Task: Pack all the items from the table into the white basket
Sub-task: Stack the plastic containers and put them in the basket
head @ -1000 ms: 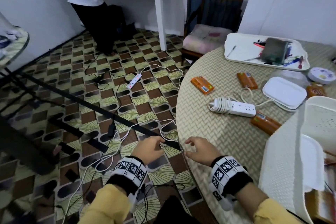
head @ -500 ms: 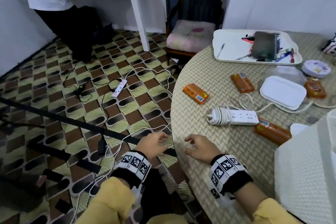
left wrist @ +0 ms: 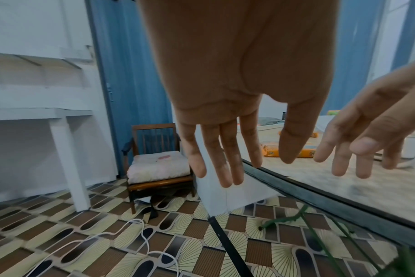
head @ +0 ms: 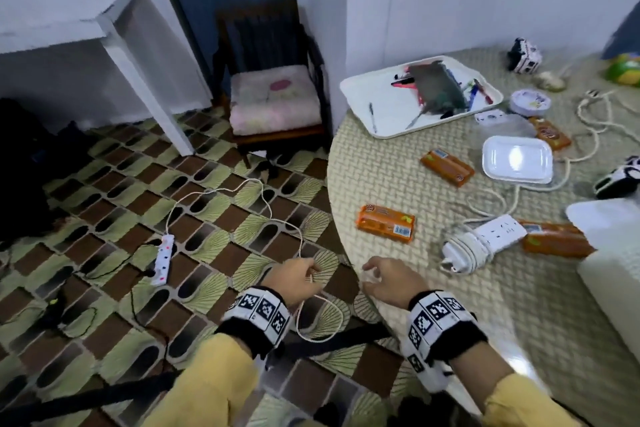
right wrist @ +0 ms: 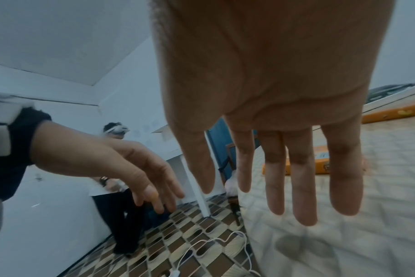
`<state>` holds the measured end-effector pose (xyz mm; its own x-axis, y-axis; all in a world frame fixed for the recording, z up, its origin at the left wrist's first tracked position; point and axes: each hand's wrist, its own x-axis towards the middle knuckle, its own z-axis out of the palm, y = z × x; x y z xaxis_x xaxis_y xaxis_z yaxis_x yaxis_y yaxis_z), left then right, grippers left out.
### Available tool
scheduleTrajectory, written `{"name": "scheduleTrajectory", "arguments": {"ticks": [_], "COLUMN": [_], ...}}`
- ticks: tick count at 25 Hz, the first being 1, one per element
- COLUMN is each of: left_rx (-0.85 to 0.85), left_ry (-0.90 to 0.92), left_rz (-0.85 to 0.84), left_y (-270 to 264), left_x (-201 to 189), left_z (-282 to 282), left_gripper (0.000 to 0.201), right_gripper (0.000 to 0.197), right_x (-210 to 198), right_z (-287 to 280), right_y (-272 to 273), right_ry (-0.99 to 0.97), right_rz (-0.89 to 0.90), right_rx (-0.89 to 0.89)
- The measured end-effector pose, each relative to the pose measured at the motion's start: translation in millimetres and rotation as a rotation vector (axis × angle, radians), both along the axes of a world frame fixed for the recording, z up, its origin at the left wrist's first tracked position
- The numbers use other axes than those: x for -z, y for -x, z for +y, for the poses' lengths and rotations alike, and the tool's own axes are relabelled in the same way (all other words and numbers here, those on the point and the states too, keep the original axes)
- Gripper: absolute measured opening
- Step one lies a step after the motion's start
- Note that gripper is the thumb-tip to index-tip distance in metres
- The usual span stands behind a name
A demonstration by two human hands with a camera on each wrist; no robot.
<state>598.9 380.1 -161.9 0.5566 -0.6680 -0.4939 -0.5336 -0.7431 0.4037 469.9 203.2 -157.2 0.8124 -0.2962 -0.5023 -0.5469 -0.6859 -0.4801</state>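
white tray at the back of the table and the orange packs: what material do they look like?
White tray: looks like smooth moulded plastic, rounded raised rim, slight sheen. Orange packs, e.g. the nearest one: glossy printed film wrap, probably plastic, going by highlights and a barcode label; contents can't be told.

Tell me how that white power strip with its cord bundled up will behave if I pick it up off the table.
The power strip looks like a rigid plastic bar, so it should lift stiffly. Its wound cord and plug will probably sag at one end. The coil may loosen, since no tie is visible.
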Motion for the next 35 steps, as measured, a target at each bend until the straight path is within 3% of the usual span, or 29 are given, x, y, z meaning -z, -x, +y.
{"name": "scheduleTrajectory", "arguments": {"ticks": [4,9,20,27,35], "left_rx": [0.122,0.231,0.495,0.671,0.947], "left_ry": [-0.019,0.028,0.026,0.064,0.133], "left_rz": [-0.019,0.014,0.012,0.044,0.069], "left_y": [-34.3,-63.8,-138.1,-159.0,-201.0], "left_x": [-0.7,-5.5,-19.1,-21.7,-23.2], "left_z": [0.2,-38.0,-162.0,-234.8,-338.6], "left_gripper": [0.037,0.036,0.040,0.036,0.031], "right_gripper": [0.046,0.044,0.041,0.039,0.035], "right_x": [-2.9,-5.3,-15.1,-18.7,-16.3], "right_z": [7.0,-10.6,-96.4,-118.0,-148.1], "right_y": [-10.2,-22.4,-62.4,-68.5,-108.0], "right_ry": [-0.009,0.043,0.041,0.013,0.034], "right_rz": [0.013,0.008,-0.018,0.000,-0.064], "right_rx": [0.145,0.277,0.674,0.818,1.098]}}
